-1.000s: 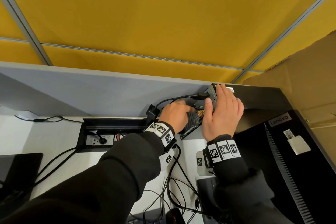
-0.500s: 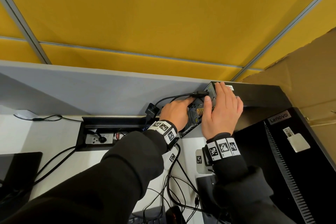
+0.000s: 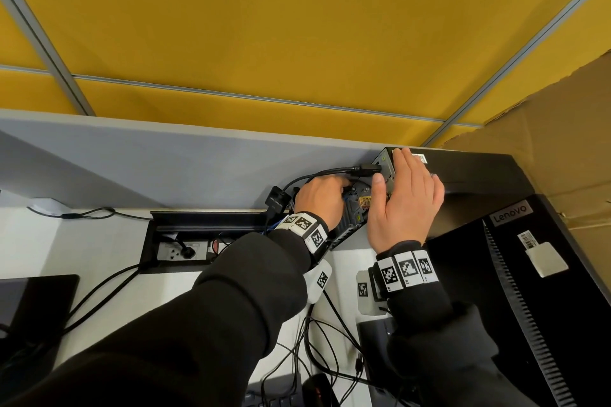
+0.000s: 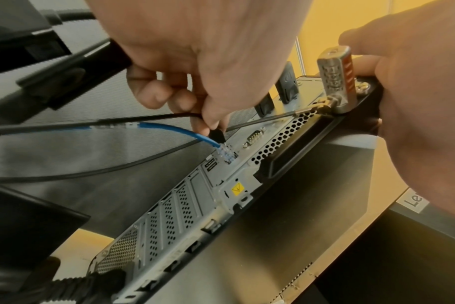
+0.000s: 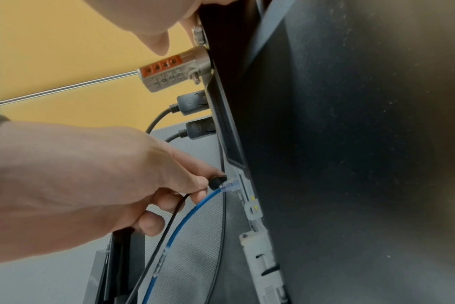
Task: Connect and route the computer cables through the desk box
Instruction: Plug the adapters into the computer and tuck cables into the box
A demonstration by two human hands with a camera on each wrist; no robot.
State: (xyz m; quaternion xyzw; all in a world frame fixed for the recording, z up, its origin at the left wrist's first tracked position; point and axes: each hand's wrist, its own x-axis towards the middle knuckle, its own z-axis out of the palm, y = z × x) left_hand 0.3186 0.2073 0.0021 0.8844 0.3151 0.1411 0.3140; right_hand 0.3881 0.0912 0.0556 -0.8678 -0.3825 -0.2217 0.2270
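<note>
My left hand [image 4: 195, 51] pinches a small black cable plug [image 4: 216, 135] against the black computer's perforated metal rear panel [image 4: 195, 197], just above the blue network cable [image 4: 174, 129], my right hand [image 3: 401, 205] lying flat on the case; misaligned pushing could bend it.

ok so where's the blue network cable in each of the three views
Head: only a sliver of the blue network cable shows, right of the left hand at the computer's rear panel.
Left wrist: centre, its clear plug seated in the panel just below the left fingertips.
Right wrist: lower centre, rising to the plug.
Shared landmark: the silver combination lock, under the right hand.
</note>
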